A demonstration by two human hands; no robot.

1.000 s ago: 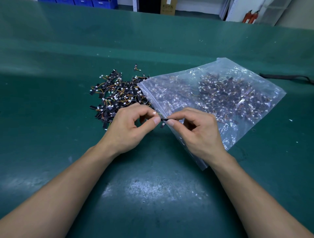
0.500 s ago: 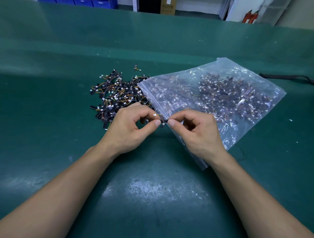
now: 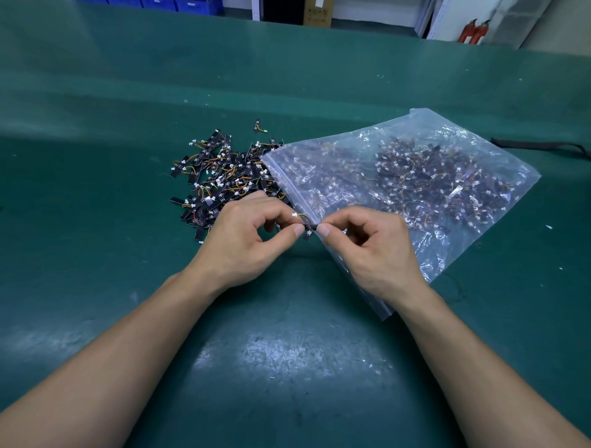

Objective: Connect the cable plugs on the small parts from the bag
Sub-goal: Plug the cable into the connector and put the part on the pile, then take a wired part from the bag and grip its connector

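Nearest the camera, two bare forearms reach out over a dark green, scuffed table mat point(image 3: 287, 367) and meet a little above it. The left hand point(image 3: 243, 243) and the right hand point(image 3: 371, 252) face each other, each with thumb and forefinger tips pinched on one end of the same small black strip-shaped part point(image 3: 309, 227), while the remaining fingers are curled in toward the palms. A short yellow-and-orange wire loops up from that part to a tiny white plug point(image 3: 294, 215), which hangs free just beside the left forefinger. The right wrist lies over the near corner of a large clear plastic zip bag point(image 3: 479, 249), which lies flat on the mat with its mouth turned to the left; many more black parts with white plugs show through it, massed toward its far right. Just beside the bag's mouth, behind the left hand, sits a loose heap of black parts point(image 3: 220, 179) with orange wires. One stray part point(image 3: 256, 125) lies apart, beyond the heap. Farther right a black cable point(image 3: 543, 146) rests on the mat. Past the table's far edge stand blue crates point(image 3: 179, 3), a brown cardboard box point(image 3: 317, 12) and two red fire extinguishers point(image 3: 473, 30).
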